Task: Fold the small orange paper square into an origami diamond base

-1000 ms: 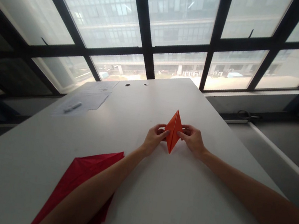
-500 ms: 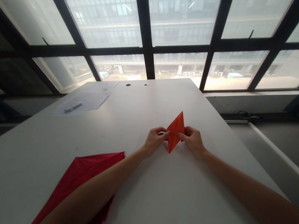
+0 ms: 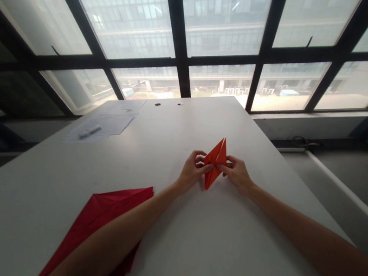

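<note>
A folded orange origami paper point(image 3: 214, 161), shaped like a narrow diamond, is held between both hands just above the white table. A slit parts its upper end into two points. My left hand point(image 3: 193, 170) pinches its left side, thumb across the front near the centre. On the right edge, my right hand point(image 3: 237, 173) grips it with the thumb in front and the fingers behind, partly hidden. Under my left forearm lies a red sheet point(image 3: 97, 213) with creases, partly covered by the arm.
White papers point(image 3: 116, 122) lie at the far left of the table point(image 3: 186, 124), with a marker-like object point(image 3: 90, 132) on them. Two small round holes are near the far edge. Dark-framed windows point(image 3: 183, 58) stand behind the table, and a white bar point(image 3: 347, 191) runs along the right.
My left thumb has moved right across the front of the orange paper. Its top has parted into two points, and the lower tip has shifted slightly left.
</note>
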A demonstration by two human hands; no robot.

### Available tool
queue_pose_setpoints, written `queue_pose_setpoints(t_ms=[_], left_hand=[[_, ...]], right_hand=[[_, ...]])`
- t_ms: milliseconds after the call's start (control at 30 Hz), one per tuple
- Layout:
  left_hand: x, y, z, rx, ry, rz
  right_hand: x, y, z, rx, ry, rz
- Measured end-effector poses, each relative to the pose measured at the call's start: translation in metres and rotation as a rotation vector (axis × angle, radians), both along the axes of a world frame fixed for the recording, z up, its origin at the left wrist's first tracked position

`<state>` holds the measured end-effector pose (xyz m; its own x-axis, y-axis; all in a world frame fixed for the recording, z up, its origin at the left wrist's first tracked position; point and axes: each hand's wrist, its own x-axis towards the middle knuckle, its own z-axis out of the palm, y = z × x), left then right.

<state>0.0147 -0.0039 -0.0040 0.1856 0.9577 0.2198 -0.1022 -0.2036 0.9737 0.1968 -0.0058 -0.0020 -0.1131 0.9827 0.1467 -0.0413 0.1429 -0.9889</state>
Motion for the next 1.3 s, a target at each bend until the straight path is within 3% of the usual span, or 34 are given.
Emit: queue_pose_setpoints(t_ms=[400, 600, 1033, 1300], left_hand=[[0.0003, 0.0032, -0.0024, 0.067, 0.009, 0.007], [-0.0018, 0.0032, -0.0039, 0.119, 0.117, -0.016], [0.0011, 0.0016, -0.0048, 0.019, 0.11, -0.024], [0.0014, -0.0027, 0.0029, -0.022, -0.033, -0.049]], right_hand=[[0.0, 0.0025, -0.0027, -0.01, 0.017, -0.017], [-0.0008, 0.0019, -0.0039, -0.019, 0.029, 0.003], [-0.0025, -0.0007, -0.004, 0.028, 0.009, 0.043], [-0.0013, -0.002, -0.0005, 0.022, -0.035, 0.063]])
